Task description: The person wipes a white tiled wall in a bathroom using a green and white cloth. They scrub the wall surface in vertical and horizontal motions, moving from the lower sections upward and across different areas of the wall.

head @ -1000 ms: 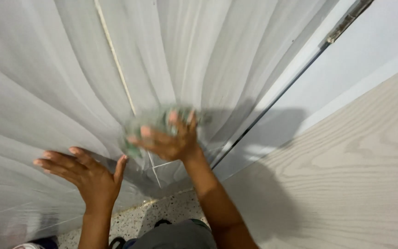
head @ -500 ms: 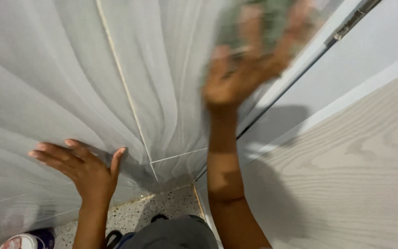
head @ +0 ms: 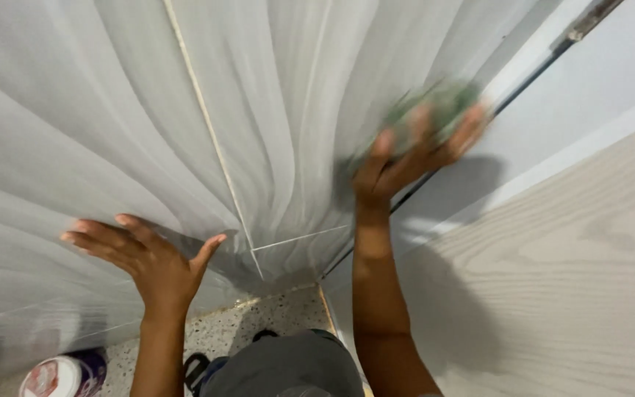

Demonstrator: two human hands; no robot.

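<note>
1. A wall of large pale grey tiles point(head: 97, 125) with soft wavy streaks fills most of the head view; thin light grout lines run down and across it.
2. A wood-grain panel point(head: 575, 294) in pale beige takes up the lower right, lying just beside a plain light grey strip point(head: 553, 140).
3. A dark narrow gap or rail point(head: 545, 55) runs diagonally between the tiles and the grey strip.
4. A speckled floor point(head: 273, 316) shows at the bottom, between the 2 forearms.
5. The right hand point(head: 413, 151) is raised against the wall near the dark rail, its fingers spread and curled over a green scrubbing pad point(head: 439, 106), which it presses to the tile. Hand and pad are blurred, so the grip cannot be made out finely.
6. The left hand point(head: 145, 254) lies flat on the tile lower down, open wide with fingers stretched leftward and thumb up, holding nothing.
7. A round container point(head: 64, 375) with a white and red top and purple body stands on the floor at the bottom left, well apart from both hands.
</note>
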